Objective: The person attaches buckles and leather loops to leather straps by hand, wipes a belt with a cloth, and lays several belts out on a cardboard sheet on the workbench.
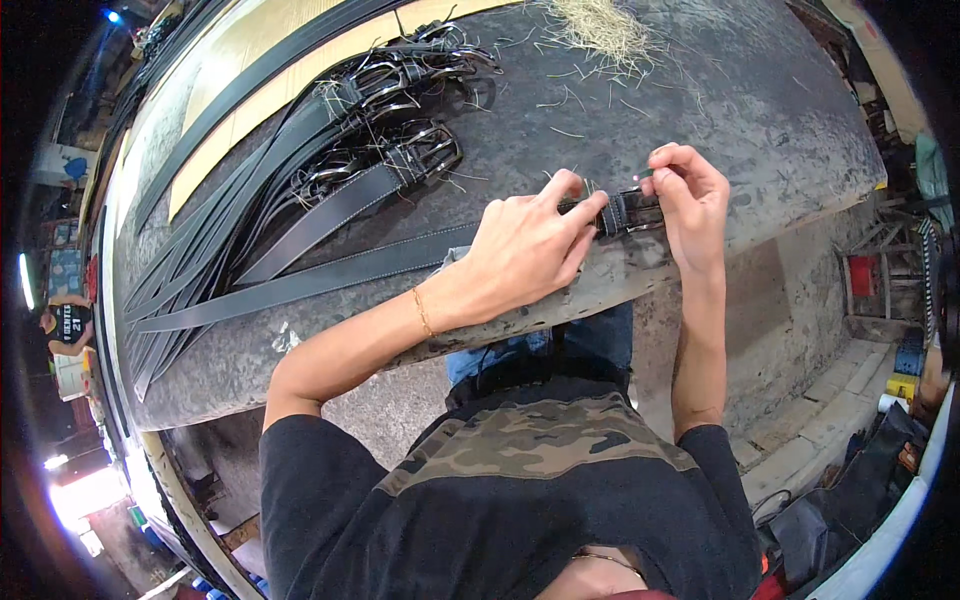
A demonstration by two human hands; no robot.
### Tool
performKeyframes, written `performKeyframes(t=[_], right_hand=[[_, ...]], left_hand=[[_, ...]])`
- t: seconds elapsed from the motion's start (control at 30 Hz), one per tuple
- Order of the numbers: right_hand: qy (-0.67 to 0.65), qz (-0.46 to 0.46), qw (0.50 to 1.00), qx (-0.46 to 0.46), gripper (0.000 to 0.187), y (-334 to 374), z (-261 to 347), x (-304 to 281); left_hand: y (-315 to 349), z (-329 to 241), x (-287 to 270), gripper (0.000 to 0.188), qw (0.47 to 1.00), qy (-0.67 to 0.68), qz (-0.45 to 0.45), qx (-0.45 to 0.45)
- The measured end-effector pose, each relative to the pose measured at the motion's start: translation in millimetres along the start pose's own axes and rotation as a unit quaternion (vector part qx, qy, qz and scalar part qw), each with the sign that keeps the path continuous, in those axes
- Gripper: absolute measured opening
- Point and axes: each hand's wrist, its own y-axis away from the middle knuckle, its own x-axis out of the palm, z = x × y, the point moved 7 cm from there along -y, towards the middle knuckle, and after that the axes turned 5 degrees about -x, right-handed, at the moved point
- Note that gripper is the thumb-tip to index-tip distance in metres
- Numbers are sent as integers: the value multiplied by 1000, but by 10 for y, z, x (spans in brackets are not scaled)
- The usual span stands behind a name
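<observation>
A black leather belt (370,262) with pale edge stitching lies along the near side of the dark worktable, its metal buckle (645,214) at the right end. Curled over the belt just left of the buckle, my left hand (525,238) grips it with thumb and fingers. Above the buckle my right hand (692,195) is closed, thumb and forefinger pinched together. A tiny greenish and pink bit shows at those fingertips, too small to name. The leather under my left palm is hidden.
More buckled black belts (322,215) lie heaped on the left of the table (760,110). Pale thread-like trimmings (605,35) are piled at the far side, with loose strands scattered around. Cardboard (200,175) lies at far left. A wooden frame (885,265) stands at right.
</observation>
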Motion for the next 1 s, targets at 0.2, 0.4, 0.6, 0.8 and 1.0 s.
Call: performKeyframes(t=[0.2,0.4,0.6,0.8,1.0], right_hand=[[117,102,987,-41,12,46,88,191],[261,192,942,-88,15,93,148,391],[324,211,914,-125,15,98,215,487],[329,214,911,-125,15,88,229,508],[345,217,905,-124,18,88,231,519]], left_hand=[[98,21,18,12,995,4,-76,68],[211,-43,-68,15,983,26,-125,130],[214,-50,-71,15,980,37,-132,145],[213,-48,-68,15,980,40,-128,147],[216,-58,-65,14,980,36,-128,150]])
